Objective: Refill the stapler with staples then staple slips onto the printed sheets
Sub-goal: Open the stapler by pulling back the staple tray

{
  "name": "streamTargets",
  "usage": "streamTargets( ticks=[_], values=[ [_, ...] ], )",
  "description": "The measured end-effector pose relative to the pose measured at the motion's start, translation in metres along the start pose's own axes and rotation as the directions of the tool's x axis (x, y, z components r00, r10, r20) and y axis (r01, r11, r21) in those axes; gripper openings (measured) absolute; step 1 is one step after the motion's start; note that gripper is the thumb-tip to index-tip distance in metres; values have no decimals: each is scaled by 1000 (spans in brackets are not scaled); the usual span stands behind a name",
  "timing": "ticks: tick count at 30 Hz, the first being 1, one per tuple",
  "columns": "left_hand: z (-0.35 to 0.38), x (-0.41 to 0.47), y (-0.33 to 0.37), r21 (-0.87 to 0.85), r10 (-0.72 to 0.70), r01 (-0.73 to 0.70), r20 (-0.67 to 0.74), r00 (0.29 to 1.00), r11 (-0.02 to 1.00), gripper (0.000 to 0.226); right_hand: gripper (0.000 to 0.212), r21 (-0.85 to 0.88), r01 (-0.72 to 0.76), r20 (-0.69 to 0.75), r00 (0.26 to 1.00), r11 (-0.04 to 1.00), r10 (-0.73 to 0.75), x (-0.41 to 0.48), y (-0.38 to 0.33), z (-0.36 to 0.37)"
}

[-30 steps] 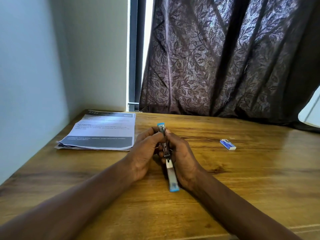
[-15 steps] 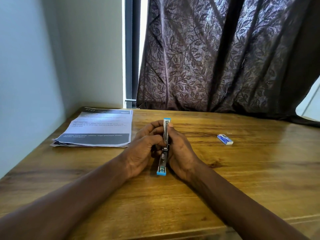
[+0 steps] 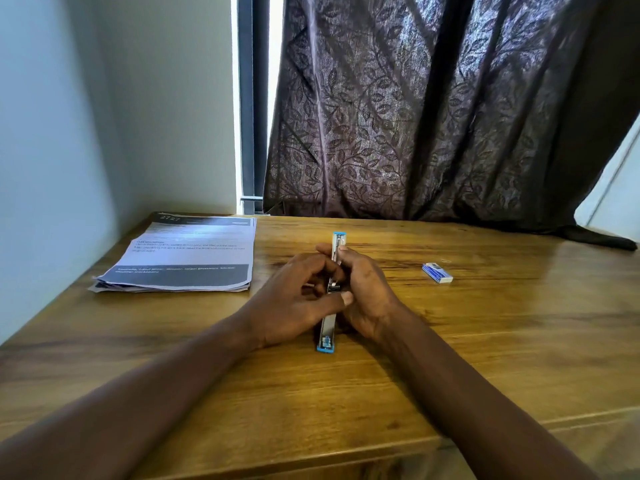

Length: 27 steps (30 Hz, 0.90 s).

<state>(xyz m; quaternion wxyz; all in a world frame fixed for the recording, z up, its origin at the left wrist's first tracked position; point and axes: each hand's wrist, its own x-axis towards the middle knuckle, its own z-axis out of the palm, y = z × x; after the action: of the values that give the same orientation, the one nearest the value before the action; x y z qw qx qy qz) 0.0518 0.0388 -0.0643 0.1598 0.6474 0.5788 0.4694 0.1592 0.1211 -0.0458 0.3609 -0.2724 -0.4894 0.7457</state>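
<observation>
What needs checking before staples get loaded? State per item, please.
1. Stapler secured: left hand and right hand both grip it on the table. Ok.
2. Stapler opened out: it lies stretched full length, metal channel showing. Ok.
3. Staples already in the channel: fingers cover the middle. Cannot tell.
4. Staple box available: on the table to the right of the right hand, untouched. Ok.
5. Box open: too small to see. Cannot tell.
6. Printed sheets ready: stacked at the far left; no separate slips can be made out. Cannot tell.
</observation>
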Motion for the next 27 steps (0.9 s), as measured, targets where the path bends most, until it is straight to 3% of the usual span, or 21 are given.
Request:
streamTargets(
  ticks=[2,5,10,15,20,24,27],
  values=[
    [-2,0,-1,92,36,-31,-54,998,995,13,35,-8,17,29,999,1000,-17,2,-1,-2],
    [-6,1,-4,51,18,-12,-123,992,999,18,34,-55,57,84,995,997,-52,2,0,-3],
    [-14,3,-7,143,55,-19,-253,966,990,17,32,-148,109,140,986,983,-88,1,3,-1],
    [-19,0,-8,347,139,-53,-228,964,936,20,34,-215,139,184,978,967,-100,1,6,0],
    [-25,-3,-7,616,205,-58,-171,964,786,14,37,-76,-14,229,973,997,31,2,8,0],
    [-28,-7,-10,665,210,-74,-126,970,743,14,38,-24,-79,266,960,997,83,0,10,-1],
    [-28,-8,-12,624,200,-102,-88,976,775,14,35,-36,-116,300,946,993,122,0,9,-4]
  ],
)
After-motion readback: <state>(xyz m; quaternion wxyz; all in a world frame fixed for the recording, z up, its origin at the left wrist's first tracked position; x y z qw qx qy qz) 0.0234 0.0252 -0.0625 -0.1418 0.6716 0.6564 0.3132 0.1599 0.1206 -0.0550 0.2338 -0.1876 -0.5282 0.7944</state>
